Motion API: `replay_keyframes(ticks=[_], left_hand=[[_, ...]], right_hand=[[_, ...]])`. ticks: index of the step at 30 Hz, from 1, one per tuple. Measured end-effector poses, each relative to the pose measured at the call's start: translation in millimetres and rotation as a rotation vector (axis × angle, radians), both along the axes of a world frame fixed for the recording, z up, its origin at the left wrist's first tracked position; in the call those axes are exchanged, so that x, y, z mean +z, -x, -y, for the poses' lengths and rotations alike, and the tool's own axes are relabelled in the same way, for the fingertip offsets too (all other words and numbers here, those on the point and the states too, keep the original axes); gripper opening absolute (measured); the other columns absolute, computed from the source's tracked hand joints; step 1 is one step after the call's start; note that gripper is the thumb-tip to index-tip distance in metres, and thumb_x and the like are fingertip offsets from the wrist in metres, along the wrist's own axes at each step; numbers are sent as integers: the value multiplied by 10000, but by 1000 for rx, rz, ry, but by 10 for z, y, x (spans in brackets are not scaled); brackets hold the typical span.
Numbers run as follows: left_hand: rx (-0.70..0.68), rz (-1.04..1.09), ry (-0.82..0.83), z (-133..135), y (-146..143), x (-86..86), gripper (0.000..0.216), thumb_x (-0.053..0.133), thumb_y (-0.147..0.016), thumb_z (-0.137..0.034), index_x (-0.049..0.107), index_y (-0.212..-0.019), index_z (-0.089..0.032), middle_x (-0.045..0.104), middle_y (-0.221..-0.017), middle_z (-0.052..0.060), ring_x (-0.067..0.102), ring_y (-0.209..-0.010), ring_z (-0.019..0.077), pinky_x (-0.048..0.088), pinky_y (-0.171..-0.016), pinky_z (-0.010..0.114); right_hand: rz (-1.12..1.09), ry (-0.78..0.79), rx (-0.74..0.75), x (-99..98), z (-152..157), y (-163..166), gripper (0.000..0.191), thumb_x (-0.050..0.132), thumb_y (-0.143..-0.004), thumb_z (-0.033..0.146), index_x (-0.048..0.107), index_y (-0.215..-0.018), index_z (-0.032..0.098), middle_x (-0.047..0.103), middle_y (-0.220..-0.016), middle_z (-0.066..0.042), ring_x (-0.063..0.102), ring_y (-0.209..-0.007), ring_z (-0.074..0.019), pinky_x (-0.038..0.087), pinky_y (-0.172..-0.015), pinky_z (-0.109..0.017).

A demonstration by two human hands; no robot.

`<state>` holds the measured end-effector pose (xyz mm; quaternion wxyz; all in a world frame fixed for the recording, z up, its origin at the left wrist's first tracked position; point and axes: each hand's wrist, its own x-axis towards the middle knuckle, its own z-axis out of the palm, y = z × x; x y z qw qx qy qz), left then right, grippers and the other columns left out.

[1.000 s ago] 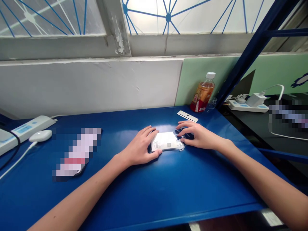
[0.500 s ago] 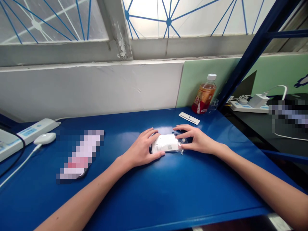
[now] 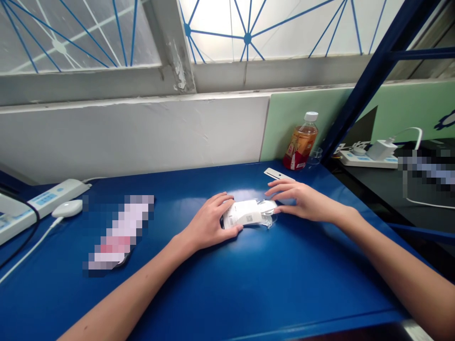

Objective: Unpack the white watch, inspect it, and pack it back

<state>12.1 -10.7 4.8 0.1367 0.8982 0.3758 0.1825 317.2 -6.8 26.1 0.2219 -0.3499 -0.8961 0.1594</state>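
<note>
A small white packet (image 3: 242,213) in clear plastic, with printed marks on it, lies on the blue table. My left hand (image 3: 210,220) grips its left end, thumb along the near edge and fingers over the far side. From its right end shows a white piece (image 3: 267,207), perhaps a coiled cable, too small to be sure. At that end, my right hand (image 3: 296,201) has thumb and index finger at the white piece's tip, pinching it. The other fingers of this hand are curved above the table. Crumpled clear plastic (image 3: 269,221) hangs below the white piece.
A pixelated phone-like object (image 3: 122,232) lies left. Behind it are a power strip (image 3: 46,201) and a white rounded case (image 3: 67,208) with a cable. At the back right stand a drink bottle (image 3: 301,142) and a flat white strip (image 3: 276,174). A blue frame post (image 3: 369,80) rises beyond.
My right hand has moved right and slightly away from the packet. A white piece now shows at the packet's right end. My left hand has kept its hold.
</note>
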Motion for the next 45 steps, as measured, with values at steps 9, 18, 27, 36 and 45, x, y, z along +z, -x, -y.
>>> replay_keyframes(ticks=[9, 18, 27, 36, 45], left_hand=[[5, -13, 3, 18, 17, -16, 612, 686, -804, -468, 560, -1300, -131, 561, -1376, 175, 429, -1358, 362, 398, -1100, 517], [11, -36, -17, 8, 12, -25, 579, 652, -837, -551, 584, -1244, -145, 568, -1369, 164, 444, -1346, 358, 404, -1095, 507], [11, -36, -18, 6, 18, -19, 504, 630, -863, -505, 592, -1235, -167, 571, -1376, 151, 454, -1341, 349, 409, -1087, 510], [12, -35, -5, 19, 16, 5, 573, 676, -813, -490, 592, -1266, -148, 570, -1377, 165, 446, -1350, 361, 415, -1088, 519], [4, -48, -23, 15, 23, -25, 634, 660, -831, -539, 557, -1320, -148, 544, -1403, 173, 425, -1364, 367, 397, -1098, 528]], right_hand=[[76, 73, -95, -94, 40, 43, 402, 705, -831, 428, 696, -1172, 216, 609, -1330, -123, 586, -1208, -301, 476, -1025, -459], [24, 89, -57, -149, 107, 218, 294, 621, -895, 375, 650, -1119, 188, 614, -1295, -137, 580, -1182, -273, 487, -977, -406], [155, 14, -203, 71, 62, -36, 227, 646, -823, 334, 684, -1010, 211, 729, -930, -65, 668, -789, -223, 490, -682, -312], [-389, 41, -433, 120, 79, -4, 305, 722, -780, 481, 664, -726, 186, 683, -682, -34, 613, -617, -189, 463, -581, -306], [-961, 662, -343, -165, 52, 341, 342, 731, -788, 508, 706, -831, 170, 722, -901, -66, 656, -799, -186, 537, -743, -317]])
